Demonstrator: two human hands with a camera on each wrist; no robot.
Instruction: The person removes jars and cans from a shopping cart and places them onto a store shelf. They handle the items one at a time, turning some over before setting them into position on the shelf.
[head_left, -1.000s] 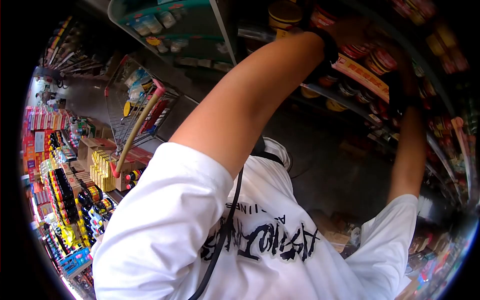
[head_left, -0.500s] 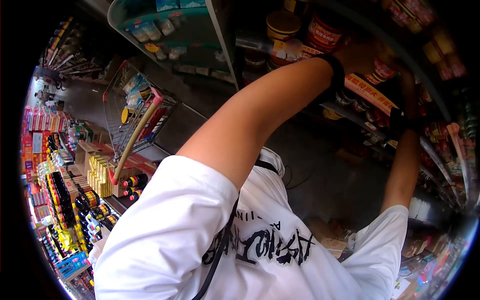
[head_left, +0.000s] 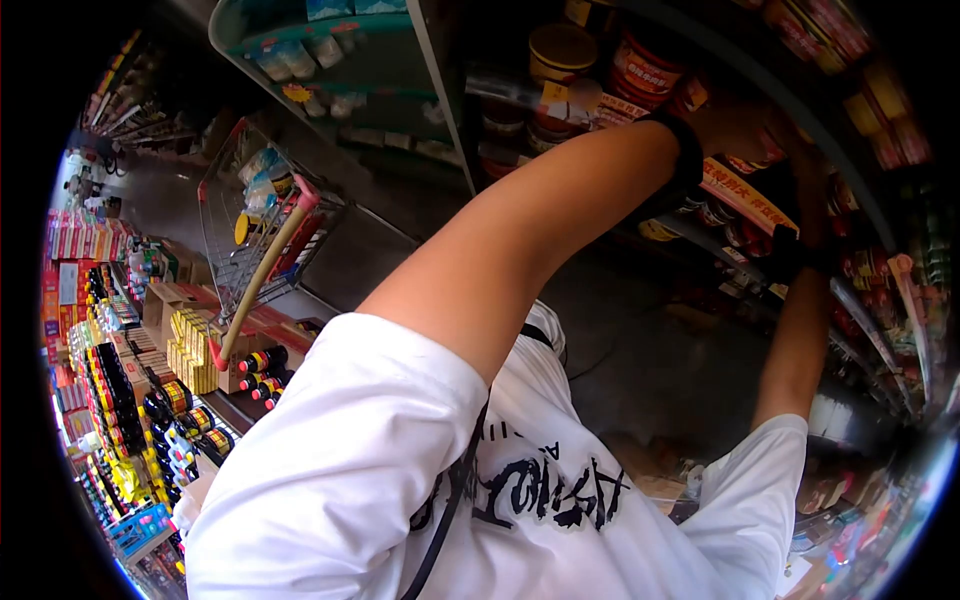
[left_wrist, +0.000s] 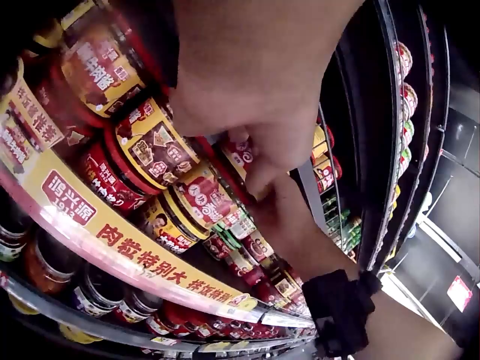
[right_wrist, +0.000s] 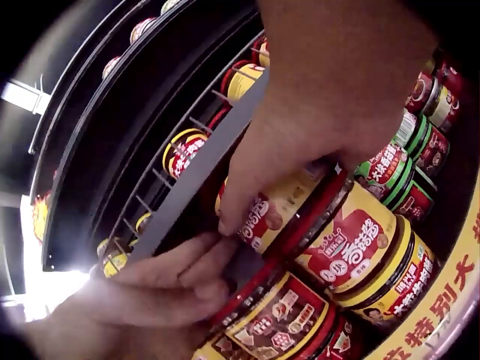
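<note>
White short-sleeved T-shirt [head_left: 650, 552], black brush lettering [head_left: 545, 495] across its chest, black cord [head_left: 457, 492], 2 black wristbands [head_left: 688, 158]

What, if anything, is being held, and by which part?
The right hand holds a jar by its labelled side; whether the left hand holds anything cannot be told.

Right-wrist view: the right hand [right_wrist: 322, 112] covers much of one jar [right_wrist: 261, 225]; contact behind it cannot be determined. The left hand [right_wrist: 169, 289] is partly lost in glare at left. Left-wrist view: the left hand is cut off at the edge; a white tag [left_wrist: 459, 294] at right is illegible. Head view: both hands lie in shadow, indistinct; goods [head_left: 263, 190] in the shopping cart [head_left: 270, 262] cannot be identified; packages [head_left: 885, 100] at right are blurred.
</note>
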